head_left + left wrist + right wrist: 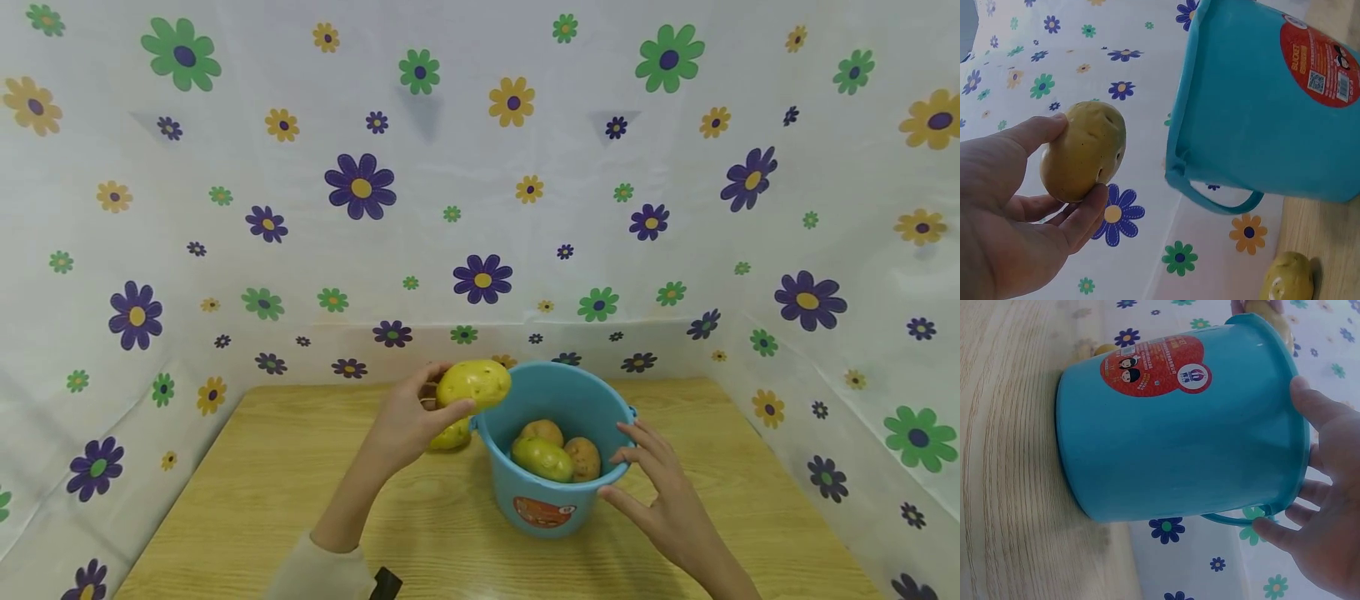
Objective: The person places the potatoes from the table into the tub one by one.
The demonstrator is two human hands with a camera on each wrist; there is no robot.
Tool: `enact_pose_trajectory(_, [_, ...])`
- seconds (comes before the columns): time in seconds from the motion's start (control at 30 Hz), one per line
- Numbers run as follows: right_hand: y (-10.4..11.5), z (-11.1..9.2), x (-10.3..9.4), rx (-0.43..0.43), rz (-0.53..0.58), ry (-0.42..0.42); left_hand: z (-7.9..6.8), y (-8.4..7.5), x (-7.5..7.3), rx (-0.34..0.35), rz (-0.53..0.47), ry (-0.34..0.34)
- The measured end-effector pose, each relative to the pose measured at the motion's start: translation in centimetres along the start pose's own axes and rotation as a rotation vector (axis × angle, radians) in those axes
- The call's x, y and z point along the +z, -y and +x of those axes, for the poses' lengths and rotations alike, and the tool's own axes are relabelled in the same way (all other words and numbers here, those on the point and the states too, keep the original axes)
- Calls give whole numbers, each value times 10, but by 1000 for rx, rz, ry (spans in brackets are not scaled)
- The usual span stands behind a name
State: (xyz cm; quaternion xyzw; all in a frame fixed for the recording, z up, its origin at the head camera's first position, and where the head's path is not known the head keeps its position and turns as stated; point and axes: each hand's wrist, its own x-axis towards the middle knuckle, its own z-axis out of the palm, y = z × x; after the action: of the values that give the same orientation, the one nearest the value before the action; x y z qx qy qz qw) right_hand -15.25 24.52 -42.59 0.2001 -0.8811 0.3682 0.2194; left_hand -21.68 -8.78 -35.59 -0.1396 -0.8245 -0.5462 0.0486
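My left hand [408,421] holds a yellow potato [474,383] between thumb and fingers, raised just beside the left rim of a blue bucket [517,492]. In the left wrist view the potato [1085,150] is apart from the bucket [1241,112]. The bucket stands upright on the table with three potatoes visible inside, a greenish-yellow potato [542,460] in front. My right hand [667,500] grips the bucket's right rim, its thumb at the near side. In the right wrist view that thumb presses the bucket's rim [1297,425].
Another yellow potato [450,435] lies on the wooden table [300,467] left of the bucket, partly hidden by the left hand. The bucket's handle [1222,203] hangs down its side. A white flowered cloth [300,250] encloses the back and sides.
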Motion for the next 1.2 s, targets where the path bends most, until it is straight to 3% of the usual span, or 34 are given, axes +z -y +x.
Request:
enact_pose_trajectory(0.27, [-1,0,0,16,10,4,8,-7,21,40,72,9])
enact_pose_trajectory(0.53, [-2,0,1,13,18,4,15,-10,41,35,131,21])
enact_pose_trajectory(0.9, [-2,0,1,4,11,-2,24,-8,65,87,171,-11])
enact_pose_trajectory(1.2, [-4,-1,1,-2,8,2,34,-2,77,61,204,-11])
